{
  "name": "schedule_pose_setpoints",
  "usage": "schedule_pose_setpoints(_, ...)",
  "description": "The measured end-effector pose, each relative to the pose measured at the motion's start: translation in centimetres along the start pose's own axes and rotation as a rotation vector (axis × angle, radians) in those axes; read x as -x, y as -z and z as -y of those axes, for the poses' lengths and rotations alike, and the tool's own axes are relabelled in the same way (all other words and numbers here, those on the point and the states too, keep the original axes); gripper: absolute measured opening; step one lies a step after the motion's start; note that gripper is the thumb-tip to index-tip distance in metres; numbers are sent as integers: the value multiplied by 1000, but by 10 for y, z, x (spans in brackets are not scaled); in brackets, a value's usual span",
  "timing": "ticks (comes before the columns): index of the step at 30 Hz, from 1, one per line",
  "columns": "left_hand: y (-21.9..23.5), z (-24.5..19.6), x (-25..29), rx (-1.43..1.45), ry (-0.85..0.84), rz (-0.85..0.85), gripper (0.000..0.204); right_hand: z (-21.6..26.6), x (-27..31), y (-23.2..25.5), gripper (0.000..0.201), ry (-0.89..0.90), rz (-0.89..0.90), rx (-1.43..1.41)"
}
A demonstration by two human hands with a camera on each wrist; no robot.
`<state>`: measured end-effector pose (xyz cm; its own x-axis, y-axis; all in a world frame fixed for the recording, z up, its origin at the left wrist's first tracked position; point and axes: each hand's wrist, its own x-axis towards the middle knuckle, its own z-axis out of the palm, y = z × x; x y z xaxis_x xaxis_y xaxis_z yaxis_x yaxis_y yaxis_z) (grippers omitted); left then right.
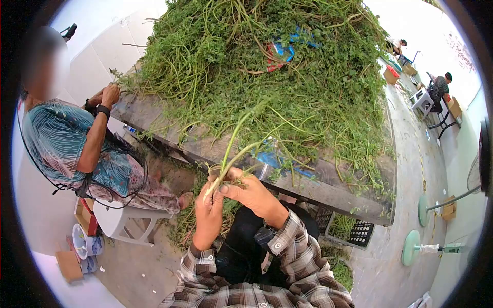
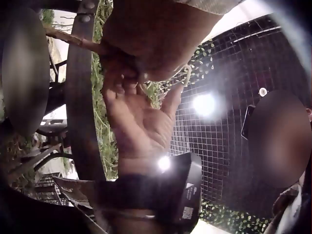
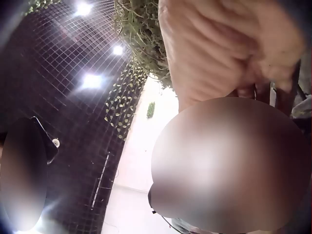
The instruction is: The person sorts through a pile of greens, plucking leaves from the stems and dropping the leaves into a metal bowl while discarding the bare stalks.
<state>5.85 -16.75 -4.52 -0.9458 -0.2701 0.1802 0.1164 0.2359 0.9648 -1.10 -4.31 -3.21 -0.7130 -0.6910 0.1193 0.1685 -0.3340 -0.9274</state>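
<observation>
No text is legible (print (image 2: 189,190) on the black device (image 2: 179,197) is too small).

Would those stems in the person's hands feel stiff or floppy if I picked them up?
Springy rather than limp, I'd guess: the stems curve upward beyond the left hand and right hand without drooping. They're probably light, being so slender.
</observation>
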Motion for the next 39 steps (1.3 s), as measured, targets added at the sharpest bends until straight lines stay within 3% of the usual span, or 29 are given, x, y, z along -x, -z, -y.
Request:
schedule_pose_setpoints(1, 1, -2, 0, -2, 5, -1, 27, 0, 0, -1, 44, -34, 4, -17)
schedule_pose_setpoints(3, 2, -3, 0, -205, -180, -17, 29, 6, 2, -7, 45, -30, 11, -77)
schedule_pose_setpoints(7, 2, 5, -1, -86, -80, -7, 26, 4, 3, -10, 54, -39, 32, -118)
schedule_pose_setpoints(8, 2, 6, -1, -83, -20, 17, 26, -1, 0, -9, 61, 47, 48, 73)
schedule_pose_setpoints(9, 2, 6, -2, -80, 39, 42, 25, -1, 0, -12, 61, 48, 44, 70)
schedule_pose_setpoints(11, -4, -1, -2, -116, 18, 31, 26, -2, 2, -19, 66, -2, -28, 442)
schedule_pose_setpoints(12, -7, 5, -2, -141, -43, 6, 25, -5, 2, -18, 53, 0, -54, 419)
schedule_pose_setpoints(13, -8, 9, -2, -168, -103, -17, 26, -8, 1, -17, 53, -2, -58, 414)
schedule_pose_setpoints(16, -3, 14, 3, -285, -74, 75, 25, -21, 0, -13, 25, 74, -140, 442)
schedule_pose_setpoints(21, -2, -3, 0, -410, 81, 164, 24, -14, 3, -11, 22, 103, -249, 414)
schedule_pose_setpoints(23, -2, -15, -2, -318, -56, 110, 26, -15, 2, -10, 21, 94, -287, 356)
schedule_pose_setpoints(24, 5, -13, -4, -223, 91, 132, 29, -16, 1, -9, 18, 117, -309, 370)
schedule_pose_setpoints(25, 11, -9, -5, -227, 93, 134, 29, -17, 1, -9, 16, 140, -330, 384)
schedule_pose_setpoints(27, 17, -5, -7, -198, 42, -32, 27, -11, 4, -11, 13, 196, -355, 431)
schedule_pose_setpoints(28, 17, -9, -8, 2, 105, -96, 25, -7, 5, -11, 13, 142, -336, 421)
schedule_pose_setpoints(29, 18, -16, -10, -2, 85, -129, 25, -5, 6, -11, 13, 89, -316, 411)
schedule_pose_setpoints(31, 19, -23, -15, -65, -47, -115, 24, -12, 4, -10, 15, 113, -291, 396)
schedule_pose_setpoints(34, 15, -33, -25, -36, -79, -10, 24, -10, 3, -14, 19, 163, -241, 389)
schedule_pose_setpoints(39, 15, -28, -47, 192, 67, 100, 31, -20, 0, -14, 24, 257, -203, 344)
